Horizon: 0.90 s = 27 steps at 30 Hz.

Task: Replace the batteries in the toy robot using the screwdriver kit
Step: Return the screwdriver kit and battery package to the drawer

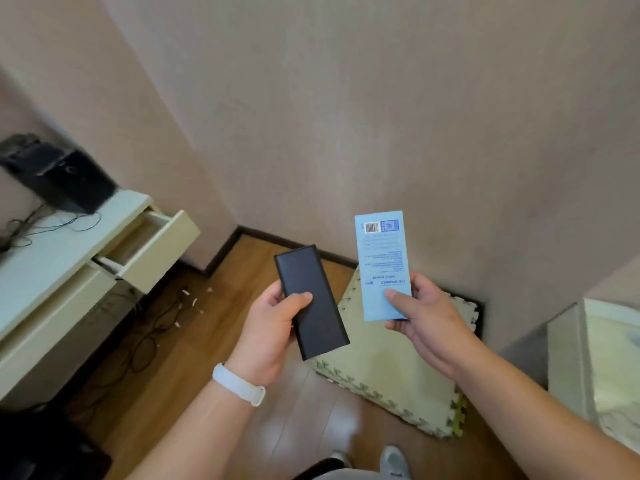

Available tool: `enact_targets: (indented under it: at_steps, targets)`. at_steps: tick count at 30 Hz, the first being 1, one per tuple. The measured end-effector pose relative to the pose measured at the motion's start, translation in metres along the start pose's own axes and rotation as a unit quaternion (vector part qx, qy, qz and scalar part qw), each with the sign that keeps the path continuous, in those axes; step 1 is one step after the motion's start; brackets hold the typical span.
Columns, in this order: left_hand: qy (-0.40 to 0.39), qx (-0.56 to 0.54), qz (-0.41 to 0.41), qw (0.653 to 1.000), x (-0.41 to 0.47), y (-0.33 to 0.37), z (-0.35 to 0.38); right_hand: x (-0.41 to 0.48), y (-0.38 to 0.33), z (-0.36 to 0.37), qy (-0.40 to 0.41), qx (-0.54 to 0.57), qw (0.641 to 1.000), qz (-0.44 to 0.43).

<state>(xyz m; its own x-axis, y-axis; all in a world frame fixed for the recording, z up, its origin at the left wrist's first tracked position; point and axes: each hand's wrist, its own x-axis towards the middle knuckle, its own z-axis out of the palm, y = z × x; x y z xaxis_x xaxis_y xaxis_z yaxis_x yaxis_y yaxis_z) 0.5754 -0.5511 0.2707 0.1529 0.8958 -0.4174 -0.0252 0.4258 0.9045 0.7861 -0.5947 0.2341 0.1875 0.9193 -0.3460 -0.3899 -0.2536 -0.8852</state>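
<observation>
The left hand (273, 327) grips a flat black rectangular case (313, 299) round its middle, thumb across the face. Beside it, the right hand (427, 322) pinches the bottom end of a pale-blue printed sleeve (382, 261).

Soft even indoor light, slight motion blur, wide-angle bending at edges

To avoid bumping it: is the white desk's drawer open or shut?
Open. The drawer juts out from the desk, and its inside shows.
</observation>
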Motion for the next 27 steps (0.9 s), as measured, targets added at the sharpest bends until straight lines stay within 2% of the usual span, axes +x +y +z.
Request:
enact_targets:
  at_steps: [7,13,20,27]
  targets:
    - [0.117,-0.042,0.023,0.992,0.007,0.012,-0.065,0.043,0.004,0.060,-0.102,-0.064,0.992,0.026]
    - [0.184,-0.056,0.046,0.980,0.025,0.021,-0.139,0.077,0.010,0.138,-0.157,-0.126,0.979,0.026]
    - [0.224,-0.125,0.061,0.965,0.063,0.036,-0.251,0.125,0.026,0.258,-0.183,-0.175,0.967,0.018]
    - [0.230,-0.162,0.081,0.956,0.094,0.058,-0.364,0.162,0.046,0.378,-0.211,-0.234,0.949,0.005]
